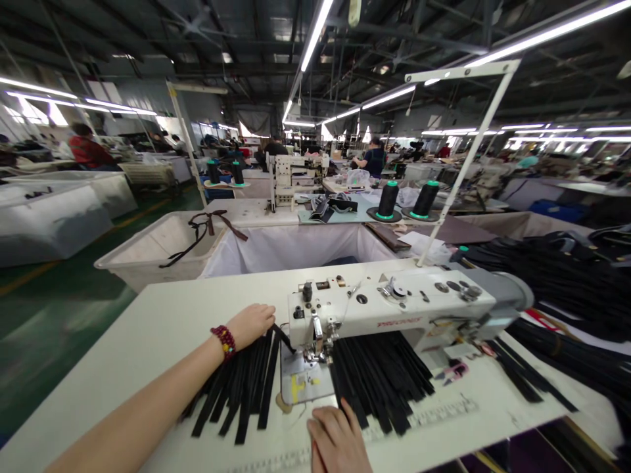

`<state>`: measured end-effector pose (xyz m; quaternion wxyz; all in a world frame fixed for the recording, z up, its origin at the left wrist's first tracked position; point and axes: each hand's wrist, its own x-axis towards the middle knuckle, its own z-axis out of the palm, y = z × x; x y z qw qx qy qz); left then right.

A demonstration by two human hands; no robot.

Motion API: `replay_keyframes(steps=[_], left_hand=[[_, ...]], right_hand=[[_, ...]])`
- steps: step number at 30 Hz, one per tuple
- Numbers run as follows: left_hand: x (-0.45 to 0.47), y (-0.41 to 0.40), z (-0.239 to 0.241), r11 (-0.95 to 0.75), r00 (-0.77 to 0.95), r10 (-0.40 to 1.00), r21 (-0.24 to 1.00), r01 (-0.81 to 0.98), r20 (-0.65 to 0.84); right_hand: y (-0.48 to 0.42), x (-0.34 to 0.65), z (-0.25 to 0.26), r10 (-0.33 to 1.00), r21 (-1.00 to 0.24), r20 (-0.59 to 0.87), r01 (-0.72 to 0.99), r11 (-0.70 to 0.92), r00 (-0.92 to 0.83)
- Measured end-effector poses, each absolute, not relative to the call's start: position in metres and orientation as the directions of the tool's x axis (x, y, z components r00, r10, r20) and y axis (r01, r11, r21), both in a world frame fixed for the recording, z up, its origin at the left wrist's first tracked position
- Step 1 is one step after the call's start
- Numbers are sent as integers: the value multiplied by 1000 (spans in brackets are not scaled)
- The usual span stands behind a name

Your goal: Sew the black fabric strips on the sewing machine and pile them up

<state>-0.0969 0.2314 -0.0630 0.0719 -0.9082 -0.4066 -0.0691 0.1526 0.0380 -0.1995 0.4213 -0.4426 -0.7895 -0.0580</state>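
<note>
A white sewing machine (394, 305) stands on the white table (162, 315) in front of me. My left hand (250, 324), with a red bead bracelet at the wrist, lies with curled fingers on the far end of a fan of black strips (241, 387) left of the needle. My right hand (338, 437) lies flat with fingers stretched out at the table's near edge, touching the near ends of a second pile of black strips (379, 378) under the machine arm. The needle plate (303, 381) lies between the two piles.
A white cloth-lined bin (290, 249) stands behind the table, another bin (148, 253) to its left with dark straps over the rim. Two black thread cones (407, 200) stand behind. A big heap of black strips (557, 276) lies at the right. Other people work at far tables.
</note>
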Motion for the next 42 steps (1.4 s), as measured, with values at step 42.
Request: replay_keyframes(steps=[42], left_hand=[[-33,103,-151,-622,604,781,108,776,157]], right_hand=[[29,181,-180,528,-171,682,592,788,-506]])
